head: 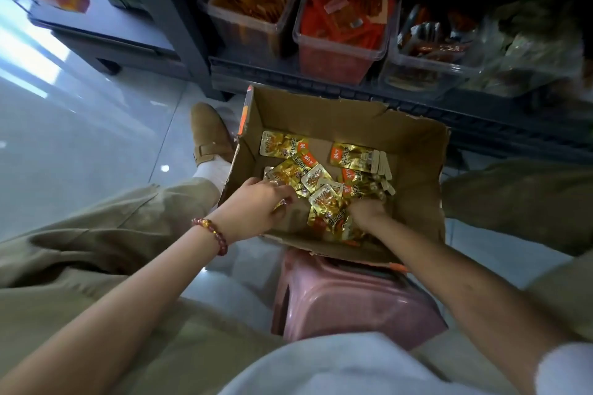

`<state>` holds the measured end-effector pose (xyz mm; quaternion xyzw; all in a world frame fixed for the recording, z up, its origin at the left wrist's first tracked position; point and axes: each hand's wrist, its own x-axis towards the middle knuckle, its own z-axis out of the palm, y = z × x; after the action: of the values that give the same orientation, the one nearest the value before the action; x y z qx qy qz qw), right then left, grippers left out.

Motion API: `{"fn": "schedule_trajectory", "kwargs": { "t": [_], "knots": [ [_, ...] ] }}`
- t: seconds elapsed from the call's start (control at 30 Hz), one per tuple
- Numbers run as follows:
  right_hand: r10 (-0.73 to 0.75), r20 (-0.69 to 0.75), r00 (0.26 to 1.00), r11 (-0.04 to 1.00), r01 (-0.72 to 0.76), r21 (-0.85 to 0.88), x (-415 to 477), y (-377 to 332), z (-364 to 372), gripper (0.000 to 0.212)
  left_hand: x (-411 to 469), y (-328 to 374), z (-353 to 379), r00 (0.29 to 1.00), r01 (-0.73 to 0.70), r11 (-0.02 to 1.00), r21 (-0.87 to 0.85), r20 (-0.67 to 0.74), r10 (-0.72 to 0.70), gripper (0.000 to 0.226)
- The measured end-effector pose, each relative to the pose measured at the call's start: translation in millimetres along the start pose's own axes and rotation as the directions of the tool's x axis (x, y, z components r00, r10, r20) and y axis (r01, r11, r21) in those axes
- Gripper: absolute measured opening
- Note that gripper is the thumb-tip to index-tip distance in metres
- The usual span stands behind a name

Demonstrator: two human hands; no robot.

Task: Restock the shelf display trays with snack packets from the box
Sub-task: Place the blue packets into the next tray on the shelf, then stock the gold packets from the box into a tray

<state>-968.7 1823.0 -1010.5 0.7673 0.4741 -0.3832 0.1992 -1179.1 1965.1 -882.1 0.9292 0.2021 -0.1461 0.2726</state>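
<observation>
The left hand [256, 204] curls its grip round gold snack packets [321, 189]. The right hand [367, 213] is buried in the pile, so I cannot tell its grip. Both sit at six o'clock in the box [414, 144]. Best to gather a flat, aligned bunch before lifting to the trays [337, 66] at twelve.

The person wears khaki trousers [96, 234], tan shoe [210, 135], red beaded bracelet [212, 234].

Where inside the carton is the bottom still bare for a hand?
Bare cardboard runs inside the box along its right wall, beside the snack packets, and under the far wall. Crowded: the middle, between left hand and right hand.
</observation>
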Motion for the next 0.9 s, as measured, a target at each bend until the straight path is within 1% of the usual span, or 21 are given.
{"fn": "schedule_trajectory", "kwargs": {
  "t": [0.03,0.07,0.1,0.13,0.2,0.27,0.3,0.33,0.37,0.43,0.47,0.53,0.57,0.6,0.63,0.67,0.7,0.73,0.8,0.83,0.9],
  "knots": [
    [-0.033,0.022,0.999,0.998,0.032,0.044,-1,0,-11,0.028,2,1,1,0.999,0.031,0.997,-0.065,-0.018,-0.032,0.027],
    [-0.049,0.043,0.998,0.985,0.041,0.166,-2,-2,-25,0.027,4,2,0,0.997,0.067,0.986,-0.150,-0.034,-0.073,0.029],
    [-0.058,0.054,0.997,0.932,0.035,0.360,-4,-4,-40,0.029,7,4,-1,0.991,0.113,0.962,-0.250,-0.040,-0.127,0.032],
    [-0.074,0.053,0.996,0.821,0.030,0.571,-9,-7,-56,0.035,9,6,-2,0.981,0.168,0.918,-0.360,-0.025,-0.190,0.037],
    [-0.117,0.033,0.993,0.483,0.028,0.875,-21,-15,-82,0.043,11,11,-5,0.950,0.262,0.776,-0.573,0.011,-0.313,0.049],
    [-0.198,0.028,0.980,0.164,0.005,0.986,-34,-25,-99,0.041,12,15,-6,0.897,0.293,0.604,-0.741,-0.006,-0.442,0.063],
    [-0.240,0.027,0.970,0.068,-0.011,0.998,-39,-28,-102,0.035,13,16,-5,0.864,0.289,0.524,-0.801,-0.017,-0.502,0.068],
    [-0.279,0.032,0.960,0.016,-0.029,0.999,-42,-33,-104,0.029,13,17,-6,0.834,0.278,0.433,-0.857,-0.008,-0.552,0.069],
    [-0.322,0.056,0.945,0.002,-0.058,0.998,-45,-38,-105,0.024,14,17,-7,0.808,0.261,0.319,-0.911,0.025,-0.589,0.066],
    [-0.390,0.101,0.915,-0.024,-0.120,0.993,-45,-46,-108,0.017,13,16,-13,0.757,0.205,0.066,-0.976,0.116,-0.643,0.050],
    [-0.412,0.089,0.907,-0.061,-0.125,0.990,-42,-46,-107,0.018,13,14,-15,0.732,0.172,0.006,-0.985,0.124,-0.670,0.041],
    [-0.348,0.062,0.935,-0.102,-0.103,0.989,-31,-41,-98,0.042,11,8,-19,0.686,0.154,0.035,-0.987,0.081,-0.723,0.027],
    [-0.263,0.073,0.962,0.013,-0.072,0.997,-22,-36,-88,0.049,11,5,-20,0.663,0.162,0.072,-0.984,0.054,-0.747,0.021],
    [-0.160,0.078,0.984,0.241,-0.038,0.970,-12,-29,-75,0.047,11,2,-21,0.636,0.173,0.103,-0.980,0.031,-0.771,0.017],
    [-0.090,0.077,0.993,0.504,-0.021,0.863,1,-22,-59,0.041,12,0,-21,0.607,0.181,0.123,-0.976,0.012,-0.795,0.015],
    [-0.075,0.107,0.991,0.695,-0.025,0.718,12,-16,-42,0.035,12,-1,-21,0.581,0.179,0.133,-0.975,-0.004,-0.814,0.015],
    [-0.090,0.164,0.982,0.819,-0.021,0.573,20,-12,-26,0.032,12,-3,-22,0.561,0.177,0.139,-0.974,-0.016,-0.827,0.016],
    [-0.106,0.232,0.967,0.892,-0.011,0.453,27,-11,-8,0.031,13,-4,-22,0.551,0.178,0.144,-0.973,-0.022,-0.834,0.018],
    [-0.081,0.306,0.949,0.959,-0.009,0.283,30,-16,13,0.030,13,-6,-19,0.543,0.193,0.152,-0.969,-0.023,-0.839,0.020],
    [-0.075,0.301,0.951,0.969,-0.002,0.248,29,-22,17,0.032,13,-7,-18,0.545,0.196,0.154,-0.969,-0.023,-0.838,0.019],
    [-0.031,0.224,0.974,0.977,-0.018,0.214,24,-35,17,0.036,13,-6,-17,0.557,0.202,0.160,-0.966,-0.021,-0.830,0.018]
  ]
}}
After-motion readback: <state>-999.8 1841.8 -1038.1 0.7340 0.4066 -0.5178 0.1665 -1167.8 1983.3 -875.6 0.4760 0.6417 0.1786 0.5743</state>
